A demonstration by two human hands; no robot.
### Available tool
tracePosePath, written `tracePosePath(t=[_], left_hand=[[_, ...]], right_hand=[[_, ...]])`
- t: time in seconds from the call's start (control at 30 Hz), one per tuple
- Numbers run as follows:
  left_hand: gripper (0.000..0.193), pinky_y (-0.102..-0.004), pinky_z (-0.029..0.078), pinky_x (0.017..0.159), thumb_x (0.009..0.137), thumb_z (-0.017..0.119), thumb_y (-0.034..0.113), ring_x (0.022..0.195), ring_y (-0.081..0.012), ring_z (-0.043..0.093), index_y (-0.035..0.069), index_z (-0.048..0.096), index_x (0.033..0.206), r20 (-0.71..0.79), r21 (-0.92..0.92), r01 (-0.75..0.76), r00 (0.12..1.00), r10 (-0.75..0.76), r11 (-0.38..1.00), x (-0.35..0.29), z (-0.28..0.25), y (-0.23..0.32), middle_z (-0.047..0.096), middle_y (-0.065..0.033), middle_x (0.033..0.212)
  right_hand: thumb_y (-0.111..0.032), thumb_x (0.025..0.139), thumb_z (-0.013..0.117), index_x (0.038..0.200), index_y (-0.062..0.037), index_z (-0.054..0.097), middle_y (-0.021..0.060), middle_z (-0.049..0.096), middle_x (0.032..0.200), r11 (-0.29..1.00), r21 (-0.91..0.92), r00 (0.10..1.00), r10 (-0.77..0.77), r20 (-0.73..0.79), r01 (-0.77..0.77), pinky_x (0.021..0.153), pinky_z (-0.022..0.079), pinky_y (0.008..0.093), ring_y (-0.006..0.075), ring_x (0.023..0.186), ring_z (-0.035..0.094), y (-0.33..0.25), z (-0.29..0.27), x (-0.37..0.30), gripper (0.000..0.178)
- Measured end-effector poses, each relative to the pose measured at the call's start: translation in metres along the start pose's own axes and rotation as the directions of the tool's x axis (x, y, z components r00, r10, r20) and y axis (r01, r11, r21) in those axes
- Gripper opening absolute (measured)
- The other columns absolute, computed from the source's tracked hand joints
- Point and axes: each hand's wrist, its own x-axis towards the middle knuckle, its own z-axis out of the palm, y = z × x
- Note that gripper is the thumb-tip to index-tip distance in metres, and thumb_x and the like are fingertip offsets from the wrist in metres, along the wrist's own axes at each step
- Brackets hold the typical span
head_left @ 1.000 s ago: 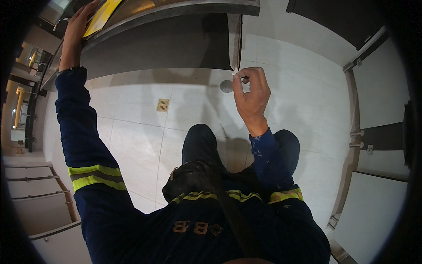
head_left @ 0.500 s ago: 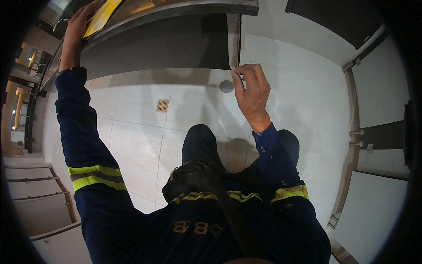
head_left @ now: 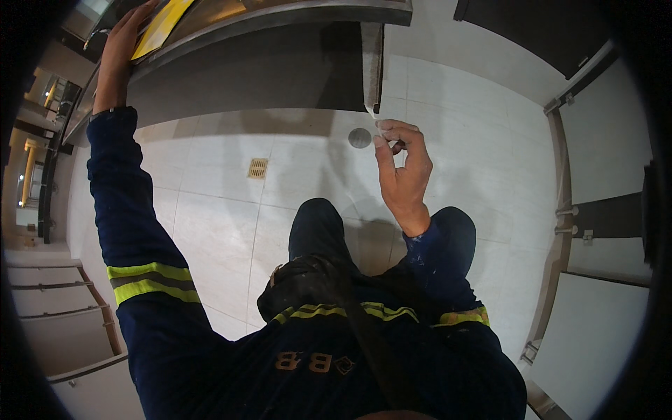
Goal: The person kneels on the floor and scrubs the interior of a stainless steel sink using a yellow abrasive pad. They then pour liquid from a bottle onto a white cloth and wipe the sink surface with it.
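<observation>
My right hand (head_left: 406, 164) is closed in a pinch on the loose end of a thin pale strip (head_left: 373, 115), which looks like tape. The strip runs up to the lower corner of the dark panel (head_left: 252, 73) under the countertop (head_left: 301, 17), by its light-coloured end edge (head_left: 372, 59). At the far left, my left hand (head_left: 120, 52) rests with fingers stretched out on the countertop, beside a yellow sheet (head_left: 162, 29). Some of its fingers are cut off by the view's upper edge.
Below lies a pale tiled floor (head_left: 210, 231) with a square brass drain (head_left: 258, 168) and a round grey cover (head_left: 360, 138). White cabinets (head_left: 602, 336) stand on the right, and drawers (head_left: 59, 315) on the left. My knees are bent beneath me.
My right hand has drawn down and slightly away from the panel's corner, and a short length of pale strip now spans between them. The left hand stays where it was.
</observation>
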Motion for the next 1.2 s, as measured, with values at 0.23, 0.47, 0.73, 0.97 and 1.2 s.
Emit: tracePosePath(t=[0.23,0.47,0.73,0.97,1.2], left_hand=[[0.039,-0.0299,0.033,0.111,0.102,0.045,0.029,0.132,-0.0205,0.049,0.012,0.061,0.133,-0.046,0.014,0.067,0.997,-0.066,0.998,-0.008,0.009,0.015,0.057,-0.0083,0.139],[0.039,-0.0286,0.038,0.106,0.098,0.048,0.030,0.126,-0.0198,0.055,0.013,0.064,0.130,-0.052,0.111,-0.048,0.997,0.054,0.993,-0.010,0.009,0.019,0.061,-0.0069,0.134],[0.039,-0.0283,0.036,0.108,0.098,0.048,0.027,0.127,-0.0190,0.053,0.011,0.065,0.129,-0.061,0.099,0.014,0.998,-0.008,0.995,-0.014,0.016,0.033,0.061,-0.0083,0.133],[0.039,-0.0280,0.034,0.108,0.097,0.051,0.029,0.127,-0.0195,0.053,0.011,0.066,0.128,-0.045,0.108,-0.015,0.999,0.020,0.994,-0.004,0.010,0.026,0.061,-0.0087,0.133],[0.040,-0.0280,0.034,0.108,0.097,0.052,0.032,0.126,-0.0197,0.053,0.010,0.066,0.128,-0.070,0.003,0.110,0.992,-0.109,0.994,-0.009,0.015,0.032,0.062,-0.0100,0.132]], right_hand=[[-0.028,0.095,0.067,0.096,-0.0050,0.062,0.0075,0.069,0.093,0.420,0.642,0.707,0.649,0.281,-0.641,0.065,0.046,0.0254,0.0133,0.077,0.061,0.004,0.008,0.006,0.023],[-0.035,0.096,0.064,0.093,-0.0080,0.063,0.0069,0.070,0.095,0.235,0.644,0.604,0.664,0.442,-0.729,0.064,0.044,0.0234,0.0110,0.077,0.060,-0.007,0.014,0.014,0.027],[-0.021,0.098,0.058,0.091,-0.0068,0.061,0.0069,0.068,0.092,0.404,0.623,0.698,0.629,0.341,-0.669,0.066,0.042,0.0239,0.0094,0.075,0.055,-0.017,0.015,0.015,0.016],[-0.015,0.097,0.058,0.091,-0.0024,0.062,0.0054,0.069,0.087,0.639,0.553,0.832,0.514,0.209,-0.534,0.065,0.042,0.0242,0.0085,0.074,0.055,-0.035,0.013,0.012,0.014],[-0.012,0.097,0.059,0.092,-0.0015,0.061,0.0051,0.068,0.085,0.793,0.435,0.904,0.387,0.183,-0.427,0.069,0.044,0.0243,0.0081,0.074,0.054,-0.049,0.004,0.004,0.011]])
